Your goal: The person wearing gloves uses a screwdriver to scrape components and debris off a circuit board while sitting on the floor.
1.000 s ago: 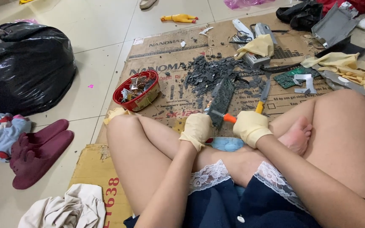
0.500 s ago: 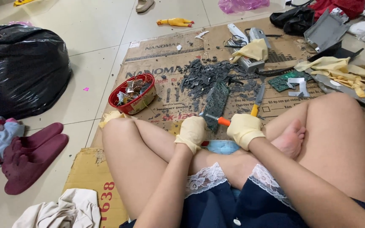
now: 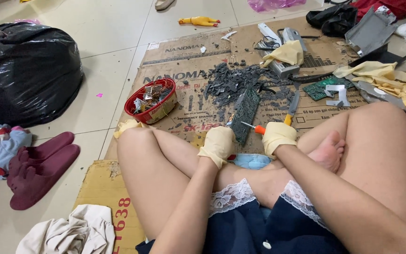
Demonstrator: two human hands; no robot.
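Note:
I sit cross-legged on flattened cardboard (image 3: 175,56). My left hand (image 3: 218,145), in a cream rubber glove, grips the near end of a dark green circuit board (image 3: 245,112) that stands tilted on the cardboard. My right hand (image 3: 278,136), also gloved, holds a screwdriver with an orange handle (image 3: 258,130), its thin shaft pointing left against the board's lower edge. A yellow-handled tool (image 3: 291,107) lies just beyond my right hand. A pale blue object (image 3: 253,161) rests between my legs under the hands.
A red bowl (image 3: 139,112) of small metal parts sits left of the board. Several dark plastic fragments (image 3: 222,82) litter the cardboard. Another green board (image 3: 323,87), spare gloves (image 3: 381,75), grey casings (image 3: 370,30), a black rubbish bag (image 3: 24,70), maroon slippers (image 3: 41,162) and rags surround me.
The hands have barely moved; the screwdriver tip stays at the board's lower edge. The view has shifted slightly.

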